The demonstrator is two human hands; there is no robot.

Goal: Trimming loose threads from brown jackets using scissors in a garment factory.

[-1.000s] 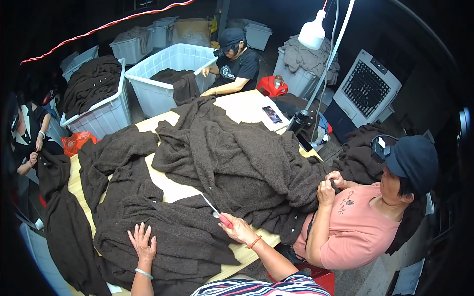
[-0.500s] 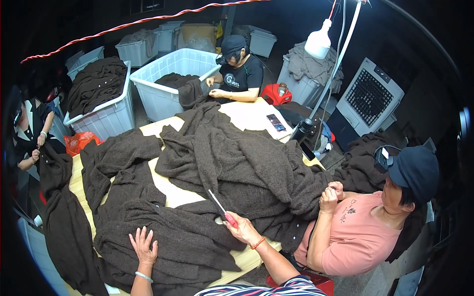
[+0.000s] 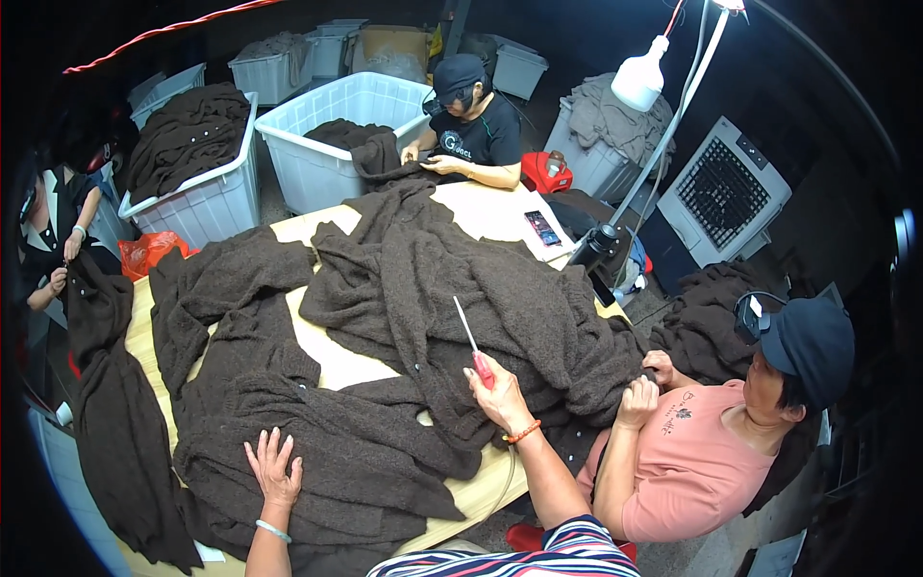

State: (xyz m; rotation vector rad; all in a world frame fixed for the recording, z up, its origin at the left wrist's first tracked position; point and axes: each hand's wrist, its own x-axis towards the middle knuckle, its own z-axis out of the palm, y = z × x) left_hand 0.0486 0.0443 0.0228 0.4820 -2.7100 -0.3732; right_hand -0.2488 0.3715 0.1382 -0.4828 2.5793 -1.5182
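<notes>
head view: the left hand (image 3: 274, 469) lies flat on the near brown knit garment (image 3: 332, 447), its fingers spread and gripping nothing; the palm appears placed to keep the loose cloth steady. the right hand (image 3: 498, 396) has its fingers closed around the handle of the red-handled tool (image 3: 483, 369), the thin shaft pointing to the far side, probably to keep the tip away from the left hand. whether the shaft touches the cloth beyond cannot be told.

the near garment is on the left, near part of the bench (image 3: 492, 483); the heaped brown garment (image 3: 442, 274) lies beyond it, toward the right. a co-worker in a pink top (image 3: 707, 433) sits at the right, both hands raised at the edge of the heap. at the far side, a white bin (image 3: 317, 183) holds more brown cloth, presumably within reach of the co-worker in black (image 3: 495, 144).
</notes>
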